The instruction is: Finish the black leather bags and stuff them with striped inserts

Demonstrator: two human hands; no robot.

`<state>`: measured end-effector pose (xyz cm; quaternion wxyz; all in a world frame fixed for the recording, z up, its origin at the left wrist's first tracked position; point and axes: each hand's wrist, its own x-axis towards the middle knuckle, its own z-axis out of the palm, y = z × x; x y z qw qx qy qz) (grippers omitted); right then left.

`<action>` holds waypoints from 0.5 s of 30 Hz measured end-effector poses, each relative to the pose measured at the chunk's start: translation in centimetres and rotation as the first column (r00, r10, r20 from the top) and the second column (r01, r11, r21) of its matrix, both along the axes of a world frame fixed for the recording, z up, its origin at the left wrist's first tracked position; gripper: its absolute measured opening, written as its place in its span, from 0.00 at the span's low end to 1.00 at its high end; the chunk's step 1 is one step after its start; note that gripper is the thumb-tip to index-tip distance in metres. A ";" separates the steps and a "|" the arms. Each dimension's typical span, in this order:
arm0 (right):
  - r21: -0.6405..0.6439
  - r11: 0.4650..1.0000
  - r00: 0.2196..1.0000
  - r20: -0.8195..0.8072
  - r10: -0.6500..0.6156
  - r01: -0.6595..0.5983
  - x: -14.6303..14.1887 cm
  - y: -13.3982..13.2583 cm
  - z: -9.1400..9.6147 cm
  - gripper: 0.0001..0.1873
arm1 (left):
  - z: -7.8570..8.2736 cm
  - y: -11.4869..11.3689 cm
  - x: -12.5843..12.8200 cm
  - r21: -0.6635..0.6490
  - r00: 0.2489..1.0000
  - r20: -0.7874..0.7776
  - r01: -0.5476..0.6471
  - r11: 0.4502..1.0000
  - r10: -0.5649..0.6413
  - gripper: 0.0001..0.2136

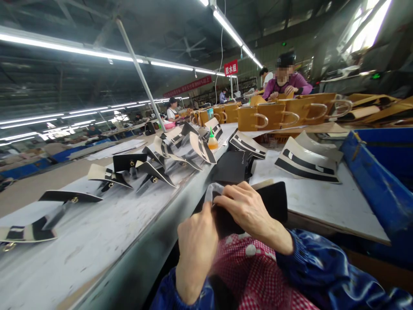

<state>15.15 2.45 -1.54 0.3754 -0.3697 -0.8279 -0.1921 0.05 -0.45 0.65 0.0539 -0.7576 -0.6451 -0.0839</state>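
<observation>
A black bag panel [275, 200] is held over my lap between both hands. My left hand [198, 243] is closed at its left edge, thumb up against a translucent plastic strip [214, 189] that loops above the panel. My right hand [248, 206] comes over from the right, fingers bent and pinching at the strip and the panel's edge. The fingertips partly hide each other, so the exact grip is covered. Just beyond my hands lies a stack of black pieces [230, 165].
Several cream-and-black panels [201, 148] lie curved on the left table [106, 234], near a green-capped glue bottle [212, 140]. More panels [306, 163] rest on the right board. A blue bin [371, 181] stands right. Behind tan bags [271, 116], a person in purple [301, 84] works.
</observation>
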 end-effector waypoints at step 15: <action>-0.275 0.956 0.682 -0.719 -0.131 -0.106 9.9 1.0 -3.7 0.16 | -0.3 -0.2 -6.3 0.186 0.781 0.508 0.313 0.931 -0.364 0.12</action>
